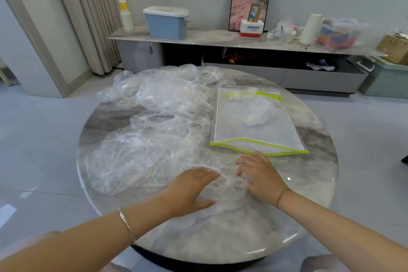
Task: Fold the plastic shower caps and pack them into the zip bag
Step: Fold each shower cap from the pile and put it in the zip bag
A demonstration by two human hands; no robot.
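A clear plastic shower cap (223, 194) lies spread on the round marble table (198, 238) near its front edge. My left hand (189, 187) rests flat on its left part with fingers together. My right hand (258, 174) presses its right part, fingers spread and slightly curled. A heap of several more clear caps (154, 104) covers the table's left and far side. The zip bag (254, 123), clear with a yellow-green edge, lies flat to the right, its mouth toward me, with crumpled caps (258, 112) inside.
Behind the table runs a low grey TV cabinet (220, 40) with a blue lidded box (166, 22), a framed picture (250, 2), a white roll (310, 28) and bags on it. Curtains (88, 17) hang at the left. Grey tiled floor surrounds the table.
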